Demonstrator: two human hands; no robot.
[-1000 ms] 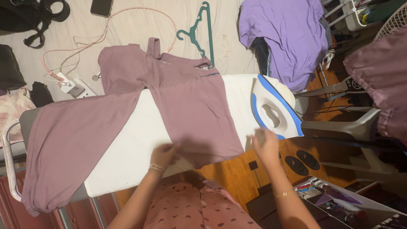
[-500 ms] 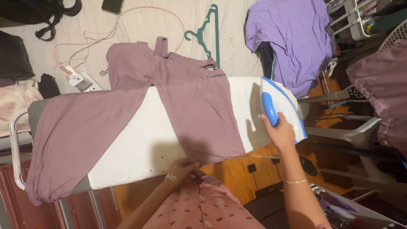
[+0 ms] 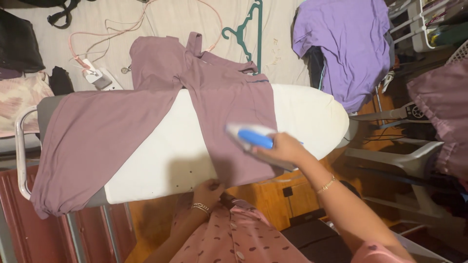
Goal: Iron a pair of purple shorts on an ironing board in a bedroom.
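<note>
Iron point(image 3: 248, 138) sits flat on the mauve garment point(image 3: 229, 126) over the board point(image 3: 312, 117), your right hand point(image 3: 285, 148) closed round its blue handle. It looks rigid and fairly weighty, with a hot sole, so keep your grip on the handle only. Nearest you, your left hand point(image 3: 208, 189) pinches the garment's near edge at the board's rim; that cloth is thin, soft and likely to slide or bunch. Farther off lie a green hanger point(image 3: 246, 31) and a purple shirt point(image 3: 346, 44), right.

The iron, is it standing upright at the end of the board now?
No, the iron lies flat on the mauve garment, with the right hand gripping its blue handle.
</note>
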